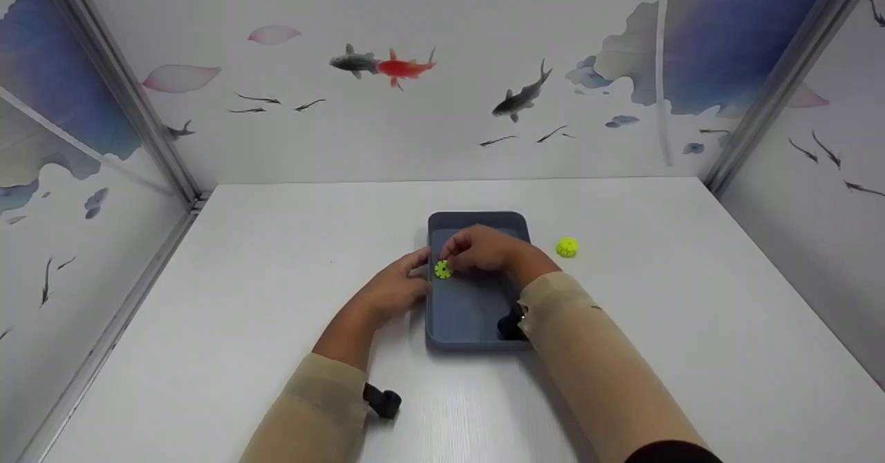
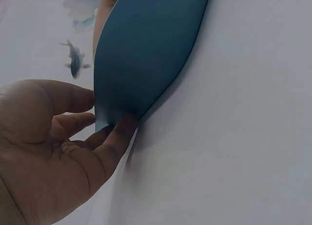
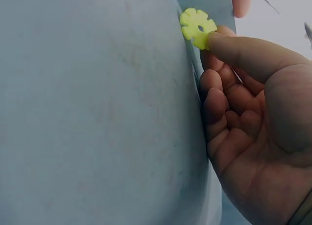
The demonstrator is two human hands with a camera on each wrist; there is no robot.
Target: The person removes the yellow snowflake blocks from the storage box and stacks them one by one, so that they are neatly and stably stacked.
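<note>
Between the thumb and forefinger of my right hand [image 1: 489, 247] is a small yellow-green snowflake disc [image 3: 193, 21] with notched, petal-like edges and a hole in its middle. It is held upright inside the blue-grey tray [image 1: 477, 346], near the left wall. The other right fingers are curled under, close to the tray's floor in the right wrist view. My left hand [image 1: 394, 289] rests against the outer left side of the tray, thumb and fingertips touching the wall [image 2: 146, 44], nothing gripped.
On the white table [image 1: 311, 242], just right of the tray, lies a rounded yellow-green piece [image 1: 567, 247]. A back wall [image 1: 442, 124] printed with fish and side panels enclose the table. The right forearm [image 1: 594, 352] crosses over the tray's right edge.
</note>
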